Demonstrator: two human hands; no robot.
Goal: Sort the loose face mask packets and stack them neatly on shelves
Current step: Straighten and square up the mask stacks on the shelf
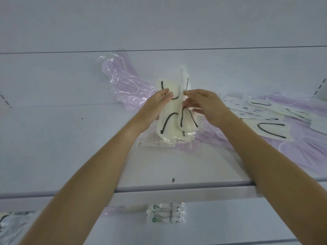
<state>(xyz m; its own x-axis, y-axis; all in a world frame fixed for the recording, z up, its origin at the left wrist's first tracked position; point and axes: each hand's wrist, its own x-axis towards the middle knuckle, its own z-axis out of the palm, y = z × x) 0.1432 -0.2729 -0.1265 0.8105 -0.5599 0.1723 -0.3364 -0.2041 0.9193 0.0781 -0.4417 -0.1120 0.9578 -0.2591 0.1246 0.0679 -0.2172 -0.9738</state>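
Blurred right hand [207, 105] over cream packets [170, 125]

My left hand [155, 106] covers the left side of the cream packets [169, 124]. Its thumb is hidden, so I cannot tell whether it grips them. My right hand [203, 105] blurs at the lower fingers. The purple packets [309, 144] run off the right edge. Print on the lower-shelf packets [166, 213] is too small to read.
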